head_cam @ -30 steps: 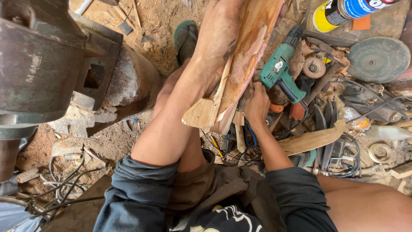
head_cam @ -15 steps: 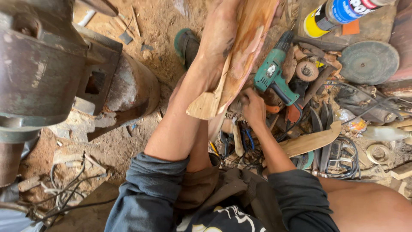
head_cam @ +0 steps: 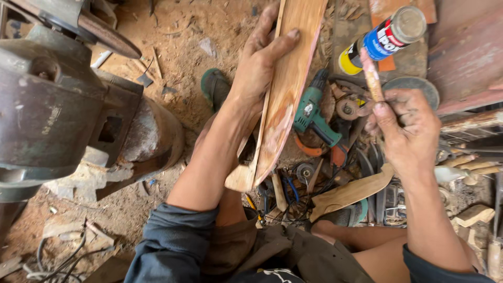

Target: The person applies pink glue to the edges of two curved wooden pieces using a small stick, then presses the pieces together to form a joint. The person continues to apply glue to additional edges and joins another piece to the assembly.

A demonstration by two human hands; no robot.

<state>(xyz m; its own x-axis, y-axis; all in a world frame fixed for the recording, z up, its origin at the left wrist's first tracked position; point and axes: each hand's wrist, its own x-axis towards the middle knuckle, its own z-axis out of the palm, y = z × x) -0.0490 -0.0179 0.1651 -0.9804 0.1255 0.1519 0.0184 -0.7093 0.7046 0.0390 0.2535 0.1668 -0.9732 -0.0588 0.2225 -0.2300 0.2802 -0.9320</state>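
Long curved wooden piece (head_cam: 285, 94), reddish-brown with a pale worn patch low down, held upright-slanted at frame centre, upper end cut off by the top edge, lower pale end near the knee. Clasped along its left edge by the left hand (head_cam: 259, 68), thumb laid across the face, fingers wrapped behind and mostly hidden: grip clenched on the wood. To the right, well apart from it, right hand (head_cam: 403, 126) raised, pinching a thin stained stick (head_cam: 371, 76) between thumb and fingertips; stick's lower end hidden inside the grip, tip pointing up toward a glue bottle (head_cam: 380, 39) lying on its side with yellow cap end. Between the two hands, lower down, a green power drill (head_cam: 312, 112) on the floor amid cables and small round parts, hard to sort out. Flat curved wood offcut (head_cam: 351, 191) just below the right forearm. Far left, heavy rusty metal machine (head_cam: 57, 105), partly out of frame. Sawdust-covered dirt floor (head_cam: 178, 63) beneath, a green sandal (head_cam: 214, 86) half hidden behind the left forearm.
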